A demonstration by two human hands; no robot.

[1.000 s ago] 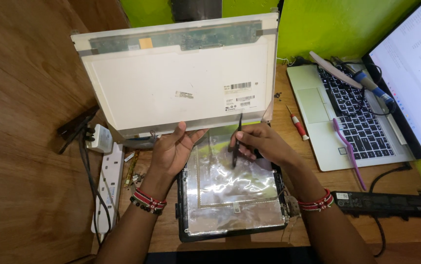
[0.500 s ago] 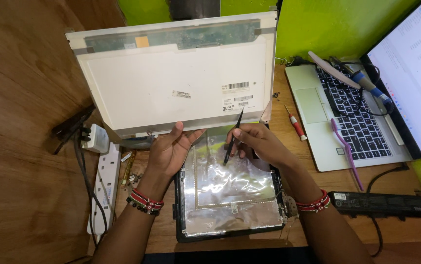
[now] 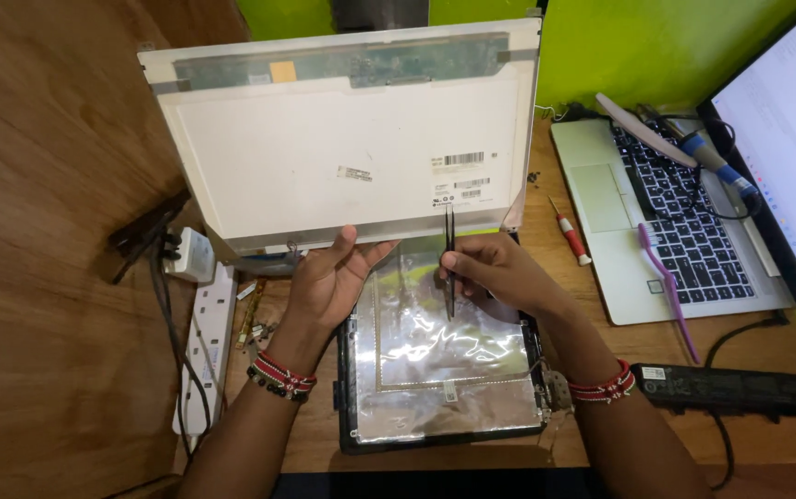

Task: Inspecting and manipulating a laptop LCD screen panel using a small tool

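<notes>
A white laptop screen panel (image 3: pixel 342 148) is tilted up with its back facing me, above a black laptop lid (image 3: pixel 439 439) lined with silver foil. My left hand (image 3: pixel 328 282) holds the panel's lower edge, thumb on its back. My right hand (image 3: pixel 499 273) grips thin black tweezers (image 3: pixel 449 263) held nearly upright, their tip close to the panel's bottom edge.
A silver open laptop (image 3: pixel 666 222) sits at right with a purple toothbrush (image 3: pixel 666 286), a blue-handled tool (image 3: pixel 717 162) and a grey tool on it. A red screwdriver (image 3: pixel 571 236) lies beside it. A black battery (image 3: pixel 730 388) is at lower right. A white power strip (image 3: pixel 204 342) runs along the left.
The panel has shifted a little to the left and been raised slightly. The tweezers in my right hand have turned from slanted to nearly upright.
</notes>
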